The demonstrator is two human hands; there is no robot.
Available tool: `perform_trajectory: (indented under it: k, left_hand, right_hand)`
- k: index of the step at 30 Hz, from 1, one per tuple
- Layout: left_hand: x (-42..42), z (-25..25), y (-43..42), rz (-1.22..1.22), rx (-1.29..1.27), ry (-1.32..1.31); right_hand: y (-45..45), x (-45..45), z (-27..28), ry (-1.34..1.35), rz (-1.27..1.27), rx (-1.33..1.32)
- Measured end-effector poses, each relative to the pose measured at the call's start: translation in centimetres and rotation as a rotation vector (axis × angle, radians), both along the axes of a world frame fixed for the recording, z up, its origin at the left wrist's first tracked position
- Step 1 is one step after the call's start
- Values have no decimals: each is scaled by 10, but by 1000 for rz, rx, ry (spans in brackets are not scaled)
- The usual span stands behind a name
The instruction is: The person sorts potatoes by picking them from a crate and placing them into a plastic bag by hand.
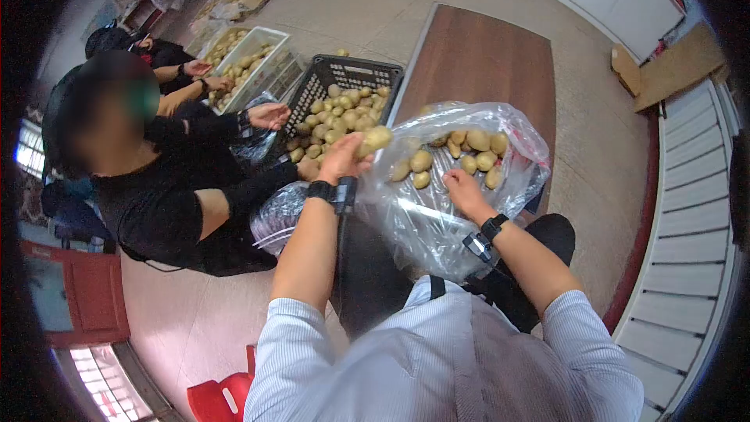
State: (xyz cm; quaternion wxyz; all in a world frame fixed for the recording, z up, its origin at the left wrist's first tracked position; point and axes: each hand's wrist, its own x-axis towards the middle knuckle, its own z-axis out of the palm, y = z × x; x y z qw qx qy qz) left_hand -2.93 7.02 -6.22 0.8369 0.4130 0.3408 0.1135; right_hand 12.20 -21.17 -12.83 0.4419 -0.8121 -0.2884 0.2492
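My left hand (345, 158) is wrapped round a potato (376, 141), between the black crate and the clear plastic bag. The bag (414, 223) lies open over the near end of the brown table and my lap, with several potatoes (478, 141) inside. Over the bag's opening is my right hand (465, 190), its fingers curled together near the potatoes; whether it holds anything is hidden. Many potatoes (344, 119) fill the black crate (355, 70) to the left of the table.
A co-worker (164, 180) sits at my left, hands near the black crate. Beyond, another person's hands reach to a white crate (269, 43) of potatoes. The brown table (488, 55) extends ahead. A red stool (223, 397) stands at lower left, cardboard (680, 70) at right.
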Motion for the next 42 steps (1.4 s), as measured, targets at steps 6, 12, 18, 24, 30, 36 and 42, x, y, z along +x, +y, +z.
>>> perform_trajectory:
  k: [6,12,18,24,30,36,42]
  left_hand:
    - [-7,-18,23,242,-50,55]
    - [-13,-25,25,450,22,46]
    - [-33,-104,63,264,651,23]
    - [-44,-83,61,136,1024,304]
    - [-49,-96,71,-63,1671,597]
    - [-51,-98,80,-188,1689,830]
    - [-61,-185,127,-72,1907,707]
  right_hand:
    - [-20,17,9,-363,-111,-54]
    - [-22,28,31,-483,-214,-170]
    - [-20,37,22,-518,-166,-330]
    - [-8,37,41,-372,-159,-515]
    - [-16,31,38,-547,-58,-503]
    - [-23,6,41,-578,35,-392]
    - [-30,-3,30,-685,85,-355]
